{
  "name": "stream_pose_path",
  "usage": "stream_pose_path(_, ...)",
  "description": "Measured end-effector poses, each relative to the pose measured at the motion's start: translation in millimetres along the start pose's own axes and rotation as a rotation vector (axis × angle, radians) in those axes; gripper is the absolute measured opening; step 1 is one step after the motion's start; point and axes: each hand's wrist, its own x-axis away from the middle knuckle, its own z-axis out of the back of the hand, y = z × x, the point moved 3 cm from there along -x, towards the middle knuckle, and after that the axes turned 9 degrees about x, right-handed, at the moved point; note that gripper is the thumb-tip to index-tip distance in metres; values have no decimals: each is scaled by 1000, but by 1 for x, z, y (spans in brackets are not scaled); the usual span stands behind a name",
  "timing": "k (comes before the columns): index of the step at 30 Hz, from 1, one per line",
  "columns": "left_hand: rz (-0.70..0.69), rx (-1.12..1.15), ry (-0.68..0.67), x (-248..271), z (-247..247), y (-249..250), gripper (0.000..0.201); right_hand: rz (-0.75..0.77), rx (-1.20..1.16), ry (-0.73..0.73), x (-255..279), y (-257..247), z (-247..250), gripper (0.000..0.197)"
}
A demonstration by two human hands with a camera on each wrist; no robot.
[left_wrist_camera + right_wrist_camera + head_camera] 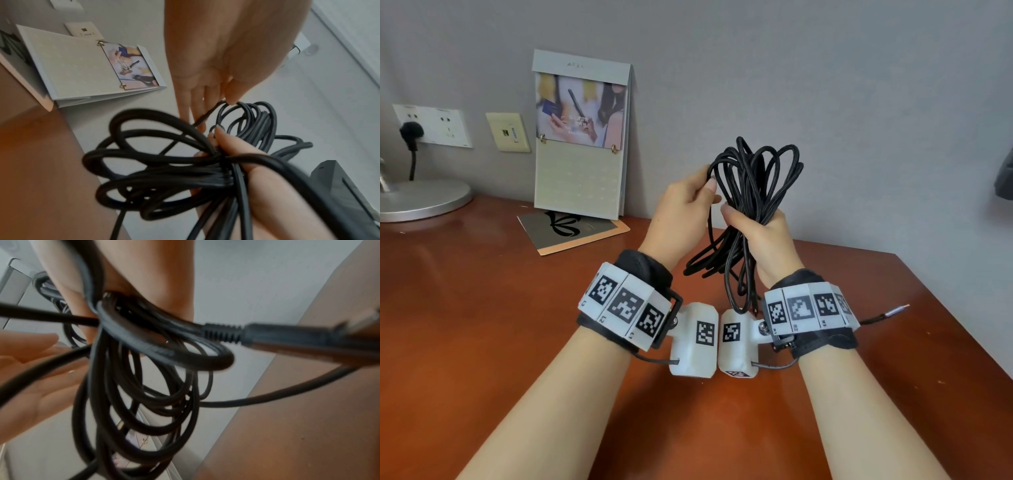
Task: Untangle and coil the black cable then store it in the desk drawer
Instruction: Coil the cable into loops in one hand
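Black cable (753, 192) bundle in right hand (760, 236) grip, left hand (681, 212) pinching 1 strand

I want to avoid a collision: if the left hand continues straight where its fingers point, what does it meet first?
The left hand points up and right into the upper loops of the black braided cable, which its fingers already pinch. Behind that is probably the grey wall; depth is unclear.

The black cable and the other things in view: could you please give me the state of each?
black cable: looped in a bundle, held above the desk.
right hand: grips the bundle's middle.
left hand: pinches one strand.
calendar: upright, against the wall.
wall plug: plugged into the socket.
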Motion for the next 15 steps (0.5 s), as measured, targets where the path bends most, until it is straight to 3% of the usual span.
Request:
stream_pose_path(3,-4,29,-58,-1,0,-1,38,15,15,-14,0,-3,2,6)
stream_pose_path(15,-22,95,-58,-1,3,11,55,14,55,-68,2,-9,-4,4)
